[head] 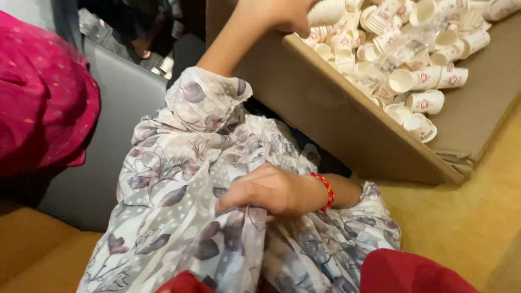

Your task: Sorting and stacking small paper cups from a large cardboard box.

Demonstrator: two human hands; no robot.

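Paper cups (429,101), too many to count; left hand (290,13) grips one stack (325,12).

- I see one brown cardboard box (347,116) at upper right, open-topped, its long side wall running slantwise down to the right.
- Inside it lie loose white paper cups (418,81), each printed with a small red label, tumbled on their sides.
- A crumpled clear plastic wrapper (404,51) lies among the cups.
- I see no signs or screens.
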